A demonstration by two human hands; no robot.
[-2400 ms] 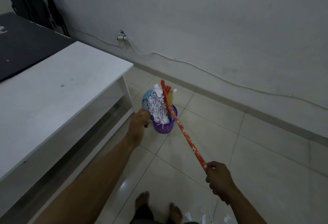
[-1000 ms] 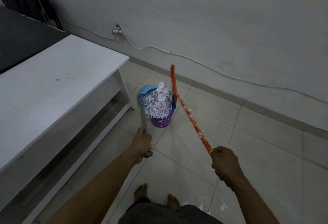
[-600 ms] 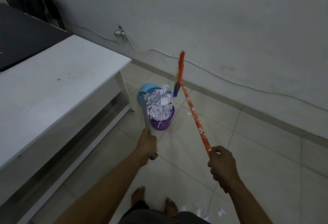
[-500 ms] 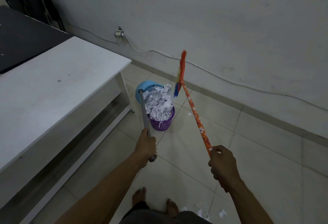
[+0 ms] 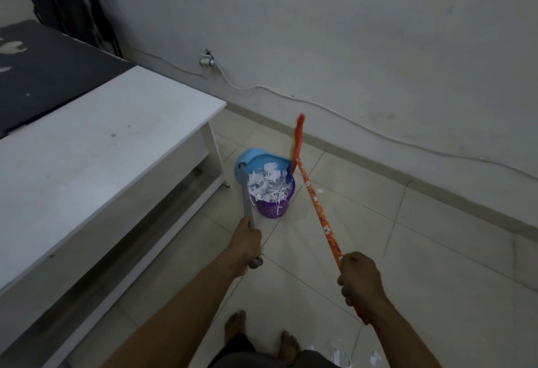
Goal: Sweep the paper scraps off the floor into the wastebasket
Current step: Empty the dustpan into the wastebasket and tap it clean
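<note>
While I watch from the head view, the left hand (image 5: 246,244) is closed around the grey handle (image 5: 246,198) of the blue dustpan (image 5: 256,159), which is tipped against the far-left rim of the purple wastebasket (image 5: 273,207). That wastebasket sits straight ahead of both hands, heaped with paper scraps (image 5: 267,182). Right of it, the broom (image 5: 316,207) runs on a long diagonal, its bristles up at the wastebasket's far-right rim and its shaft slanting back to the right hand (image 5: 359,279), fisted on it. I judge the left hand nearer the wastebasket. More loose scraps (image 5: 342,354) lie well back from it, behind the right hand, so that hand's broom is best placed.
</note>
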